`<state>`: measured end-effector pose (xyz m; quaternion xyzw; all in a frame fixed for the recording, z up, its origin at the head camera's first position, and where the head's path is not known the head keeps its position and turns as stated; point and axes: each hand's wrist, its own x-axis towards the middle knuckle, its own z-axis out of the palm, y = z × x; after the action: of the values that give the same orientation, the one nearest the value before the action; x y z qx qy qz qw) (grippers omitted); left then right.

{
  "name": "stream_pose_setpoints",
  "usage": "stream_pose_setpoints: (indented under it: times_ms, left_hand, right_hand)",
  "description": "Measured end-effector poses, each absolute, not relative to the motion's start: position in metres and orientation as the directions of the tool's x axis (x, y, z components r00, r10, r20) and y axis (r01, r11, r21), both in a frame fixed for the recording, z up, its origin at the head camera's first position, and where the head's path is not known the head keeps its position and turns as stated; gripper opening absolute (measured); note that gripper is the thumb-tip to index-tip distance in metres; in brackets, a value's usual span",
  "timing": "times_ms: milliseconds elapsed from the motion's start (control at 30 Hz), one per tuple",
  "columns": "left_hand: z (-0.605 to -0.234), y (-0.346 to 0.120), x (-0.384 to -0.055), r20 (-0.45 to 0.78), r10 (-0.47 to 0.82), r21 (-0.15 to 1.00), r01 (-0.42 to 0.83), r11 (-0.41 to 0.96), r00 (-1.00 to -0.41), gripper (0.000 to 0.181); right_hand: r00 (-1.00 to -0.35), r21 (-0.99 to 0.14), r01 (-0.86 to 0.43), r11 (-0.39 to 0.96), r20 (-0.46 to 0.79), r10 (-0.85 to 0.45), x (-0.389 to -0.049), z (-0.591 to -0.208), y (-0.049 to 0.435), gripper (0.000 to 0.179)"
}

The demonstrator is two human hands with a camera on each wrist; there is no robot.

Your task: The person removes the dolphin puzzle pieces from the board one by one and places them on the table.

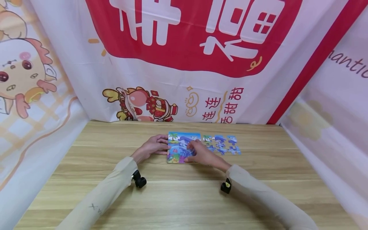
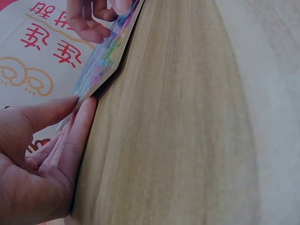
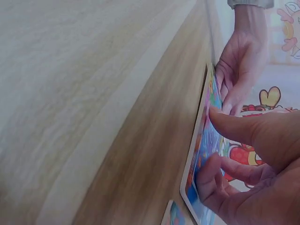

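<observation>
A jigsaw puzzle board [image 1: 173, 159] with a bright sea picture lies on the wooden table. At its left edge is my left hand [image 1: 153, 147]. In the left wrist view, that hand's thumb [image 2: 63, 107] is over a corner of the board [image 2: 112, 65], and the index finger lies against the edge below. Over the board's right part, my right hand [image 1: 201, 155] bends its fingers down onto the picture. In the right wrist view, thumb and bent fingers [image 3: 211, 180] touch the board [image 3: 204, 126] some way apart; whether a piece is between them is unclear.
Several loose puzzle pieces [image 1: 219, 143] lie right of the board. The wooden table [image 1: 184, 198] meets a printed cloth [image 1: 184, 80] behind, with more cloth on both sides. A small black device [image 1: 139, 179] sits at the left wrist and another [image 1: 226, 186] at the right.
</observation>
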<state>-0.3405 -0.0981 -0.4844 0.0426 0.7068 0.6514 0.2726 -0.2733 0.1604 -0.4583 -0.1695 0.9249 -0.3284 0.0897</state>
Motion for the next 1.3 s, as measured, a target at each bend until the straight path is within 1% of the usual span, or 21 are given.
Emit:
stream_pose_setpoints:
  times_ms: [100, 367, 700, 900, 1033, 1200, 1300]
  left_hand:
    - [-0.485, -0.098, -0.341, -0.33, 0.413, 0.944, -0.294, 0.15, -0.849, 0.061]
    - [-0.484, -0.099, -0.341, -0.322, 0.404, 0.947, -0.287, 0.147, -0.856, 0.061]
    - [-0.48, -0.1, -0.341, -0.329, 0.393, 0.944, -0.292, 0.154, -0.858, 0.06]
    - [-0.48, -0.1, -0.342, -0.326, 0.39, 0.945, -0.289, 0.153, -0.861, 0.06]
    - [-0.482, -0.1, -0.341, -0.329, 0.4, 0.944, -0.289, 0.158, -0.856, 0.059]
    - [-0.483, -0.099, -0.339, -0.328, 0.409, 0.944, -0.286, 0.162, -0.851, 0.06]
    - [-0.482, -0.098, -0.339, -0.325, 0.407, 0.946, -0.284, 0.159, -0.854, 0.06]
  right_hand:
    - [-0.93, -0.623, -0.251, 0.741, -0.056, -0.362, -0.273, -0.459, 0.157, 0.041]
    - [-0.924, -0.595, -0.275, 0.755, -0.052, -0.378, -0.275, -0.455, 0.151, 0.033]
    - [-0.91, -0.588, -0.319, 0.743, -0.028, -0.413, -0.279, -0.452, 0.152, 0.036]
    - [-0.909, -0.593, -0.317, 0.74, -0.033, -0.415, -0.282, -0.452, 0.152, 0.037]
    - [-0.902, -0.626, -0.302, 0.719, -0.057, -0.428, -0.283, -0.452, 0.154, 0.035]
    - [-0.893, -0.686, -0.244, 0.685, -0.116, -0.434, -0.284, -0.453, 0.159, 0.025]
    - [-0.885, -0.745, -0.208, 0.634, -0.132, -0.446, -0.284, -0.452, 0.164, 0.019]
